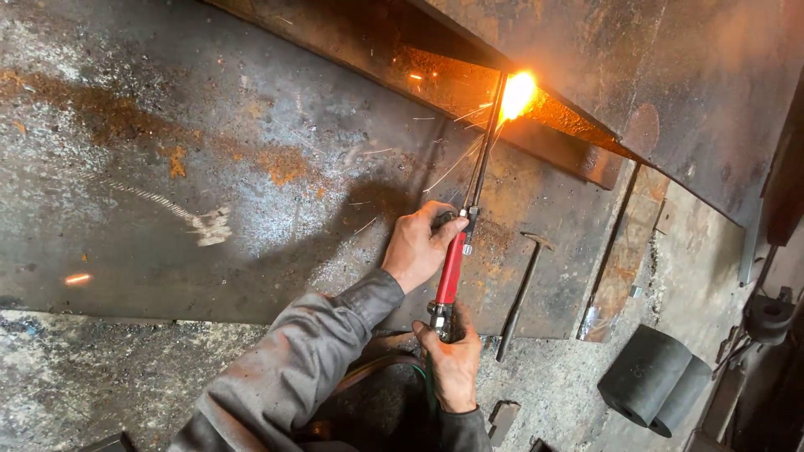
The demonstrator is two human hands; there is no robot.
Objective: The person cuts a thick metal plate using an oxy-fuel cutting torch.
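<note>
A cutting torch with a red handle (450,268) and a long dark tube (484,151) points up at a rusty steel beam (469,71). Its tip burns with a bright orange flame (517,94), and sparks scatter over the plate below. My left hand (416,244) grips the front of the red handle near the valves. At the rear end of the torch, where the hoses (394,364) join, my right hand (452,358) holds on. Both arms wear grey sleeves.
A large rusty steel plate (209,167) lies under the work. A hammer (523,293) rests on it right of the torch. Two dark cylinders (653,381) stand at lower right. Another steel sheet (687,75) spans the upper right. Metal scraps lie near the bottom edge.
</note>
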